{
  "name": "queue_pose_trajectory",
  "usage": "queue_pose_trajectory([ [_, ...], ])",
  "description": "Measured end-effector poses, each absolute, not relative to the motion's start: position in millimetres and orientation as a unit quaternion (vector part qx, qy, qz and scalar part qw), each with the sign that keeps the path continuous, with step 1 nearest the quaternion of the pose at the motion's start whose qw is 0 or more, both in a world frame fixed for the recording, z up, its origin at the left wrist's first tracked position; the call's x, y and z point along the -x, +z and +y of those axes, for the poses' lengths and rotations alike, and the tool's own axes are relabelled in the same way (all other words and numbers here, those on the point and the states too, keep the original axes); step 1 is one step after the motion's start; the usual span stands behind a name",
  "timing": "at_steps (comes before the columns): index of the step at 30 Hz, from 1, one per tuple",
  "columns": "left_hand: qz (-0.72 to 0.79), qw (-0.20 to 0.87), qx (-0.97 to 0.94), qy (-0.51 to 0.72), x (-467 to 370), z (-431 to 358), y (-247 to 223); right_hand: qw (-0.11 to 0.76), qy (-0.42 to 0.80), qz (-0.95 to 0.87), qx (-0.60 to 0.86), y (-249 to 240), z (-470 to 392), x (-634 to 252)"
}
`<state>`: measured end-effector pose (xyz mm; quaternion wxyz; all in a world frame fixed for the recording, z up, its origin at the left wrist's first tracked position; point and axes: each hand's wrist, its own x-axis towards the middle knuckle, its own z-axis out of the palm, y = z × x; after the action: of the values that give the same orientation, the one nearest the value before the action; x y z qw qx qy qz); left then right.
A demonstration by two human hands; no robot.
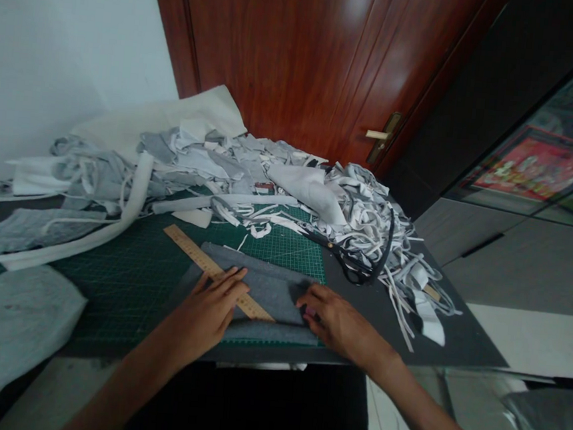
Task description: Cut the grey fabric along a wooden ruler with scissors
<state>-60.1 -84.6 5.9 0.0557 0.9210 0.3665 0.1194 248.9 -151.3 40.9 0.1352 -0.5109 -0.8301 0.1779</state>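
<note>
My left hand (pixel 217 301) lies over a wooden ruler (pixel 190 249), its fingers stretched out and pressing it down. The ruler lies slantwise across a piece of grey fabric (pixel 272 291), which has a fold along its near edge. At the fabric's right end, my right hand (pixel 334 316) is closed, fingertips drawn together round something small and dark with a purplish tint; its kind cannot be made out. Beneath the fabric is a green cutting mat (pixel 124 294) with a printed grid.
Black-handled scissors (pixel 350 261) lie beyond my right hand. A large heap of grey and white fabric scraps (pixel 261 159) covers the table's far side. Grey cloth (pixel 10 331) hangs over the near left edge. A wooden door (pixel 300 55) stands behind the table (pixel 460 344).
</note>
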Motion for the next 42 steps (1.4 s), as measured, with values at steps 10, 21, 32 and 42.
queue_pose_trajectory([
  [10, 0.557, -0.008, -0.807, 0.197, -18.8, -106.2, -0.7, 0.161, 0.148, -0.783, 0.582, 28.7, -145.3, -300.6],
  [21, 0.411, 0.062, -0.905, 0.090, 43.4, -87.2, 5.4, 0.304, 0.096, -0.844, 0.431, 61.6, -70.4, -249.4],
  [32, 0.232, 0.141, -0.962, -0.015, 101.7, -46.2, 49.6, 0.096, -0.006, -0.976, 0.196, 23.8, -13.9, -173.4],
  [42, 0.624, -0.143, -0.755, 0.143, 80.0, -136.7, -16.7, 0.131, -0.053, -0.980, 0.143, 13.5, -22.5, -172.4],
])
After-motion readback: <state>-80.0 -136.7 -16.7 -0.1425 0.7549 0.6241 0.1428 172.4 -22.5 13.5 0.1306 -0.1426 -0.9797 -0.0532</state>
